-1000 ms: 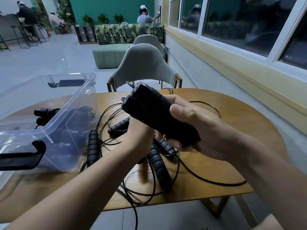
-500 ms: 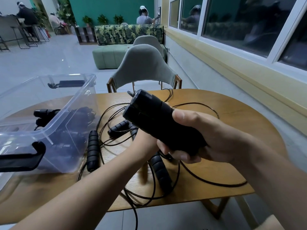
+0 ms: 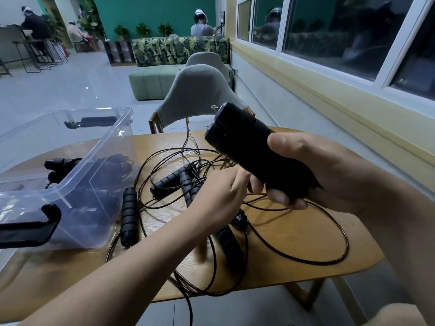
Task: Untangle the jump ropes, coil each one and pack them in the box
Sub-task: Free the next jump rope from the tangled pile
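Note:
My right hand (image 3: pixel 313 175) grips a pair of black foam handles (image 3: pixel 247 147) side by side, raised above the wooden table (image 3: pixel 294 236). My left hand (image 3: pixel 223 194) is just below them with fingers curled round the thin black cord (image 3: pixel 261 196) that trails from the handles. A tangle of black cords (image 3: pixel 164 158) and several ribbed handles (image 3: pixel 128 217) lies on the table under my hands. The clear plastic box (image 3: pixel 98 184) stands at the left, with a coiled rope (image 3: pixel 110 165) inside it.
A grey chair (image 3: pixel 197 90) stands at the table's far side. One wide cord loop (image 3: pixel 339 257) reaches toward the table's right front corner, and another cord hangs over the front edge. A wall with windows runs along the right. People sit far behind.
My right hand has lifted the paired handles up and to the right. My left hand has come out from behind them and now sits lower, at the cord.

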`<state>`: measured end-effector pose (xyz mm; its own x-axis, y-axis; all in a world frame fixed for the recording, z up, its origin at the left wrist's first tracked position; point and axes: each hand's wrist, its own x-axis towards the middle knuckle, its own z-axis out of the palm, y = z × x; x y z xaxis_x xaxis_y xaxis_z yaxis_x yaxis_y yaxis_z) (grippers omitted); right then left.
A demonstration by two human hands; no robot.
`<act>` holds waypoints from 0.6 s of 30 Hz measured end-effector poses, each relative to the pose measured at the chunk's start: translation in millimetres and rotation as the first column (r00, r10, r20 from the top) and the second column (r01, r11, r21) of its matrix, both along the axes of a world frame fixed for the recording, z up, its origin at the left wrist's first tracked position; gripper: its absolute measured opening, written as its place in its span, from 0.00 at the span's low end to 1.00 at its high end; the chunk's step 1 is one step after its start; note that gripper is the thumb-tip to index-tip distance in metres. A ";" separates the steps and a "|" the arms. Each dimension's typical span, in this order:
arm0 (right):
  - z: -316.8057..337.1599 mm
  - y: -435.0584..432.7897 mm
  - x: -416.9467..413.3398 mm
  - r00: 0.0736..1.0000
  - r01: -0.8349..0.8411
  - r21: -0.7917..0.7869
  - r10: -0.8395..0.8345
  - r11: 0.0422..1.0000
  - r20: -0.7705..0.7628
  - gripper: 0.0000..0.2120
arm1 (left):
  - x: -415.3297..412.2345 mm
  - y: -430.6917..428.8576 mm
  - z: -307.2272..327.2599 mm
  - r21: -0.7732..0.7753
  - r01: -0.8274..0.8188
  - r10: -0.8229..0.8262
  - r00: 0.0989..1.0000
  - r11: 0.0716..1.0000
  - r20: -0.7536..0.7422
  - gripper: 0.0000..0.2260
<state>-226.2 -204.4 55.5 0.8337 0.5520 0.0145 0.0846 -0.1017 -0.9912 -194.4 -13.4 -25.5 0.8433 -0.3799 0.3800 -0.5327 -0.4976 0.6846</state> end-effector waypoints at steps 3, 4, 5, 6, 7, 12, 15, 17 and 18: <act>7.0 -11.6 -2.0 0.987 0.150 0.032 -0.152 0.988 0.058 0.32 | -2.5 0.0 4.3 -0.043 0.005 -0.007 0.998 0.999 -0.059 0.24; 9.0 -14.6 -3.7 0.977 0.199 0.042 -0.202 0.979 0.067 0.31 | -2.7 -0.6 4.6 -0.047 0.002 -0.004 0.999 0.999 -0.052 0.25; 6.5 -17.1 0.1 0.964 0.253 0.050 -0.256 0.966 0.076 0.30 | -2.2 -0.5 4.2 -0.051 0.001 -0.003 0.999 0.999 -0.040 0.25; 5.0 -18.1 1.4 0.941 0.318 0.038 -0.320 0.947 0.108 0.30 | -1.7 -0.1 3.9 -0.047 0.000 -0.001 1.000 0.999 -0.026 0.24; 2.5 -18.8 4.7 0.913 0.380 0.019 -0.379 0.925 0.151 0.29 | -2.4 -0.2 4.6 -0.031 -0.005 0.005 1.000 0.999 -0.012 0.22; -9.3 -22.0 13.6 0.807 0.531 -0.097 -0.466 0.842 0.363 0.23 | -3.5 -0.5 5.9 0.054 -0.019 0.017 0.999 0.998 0.040 0.15; -13.9 -21.3 15.2 0.750 0.602 -0.237 -0.438 0.763 0.495 0.18 | -2.8 5.9 11.8 0.044 -0.015 0.012 0.998 0.999 0.069 0.12; -13.6 -18.8 15.1 0.724 0.644 -0.296 -0.436 0.706 0.534 0.17 | -0.9 12.7 17.2 0.039 -0.012 0.008 0.995 0.999 0.097 0.10; -13.5 -18.3 15.1 0.721 0.654 -0.338 -0.423 0.677 0.548 0.17 | -0.4 15.8 19.7 0.049 -0.013 0.006 0.992 0.999 0.125 0.10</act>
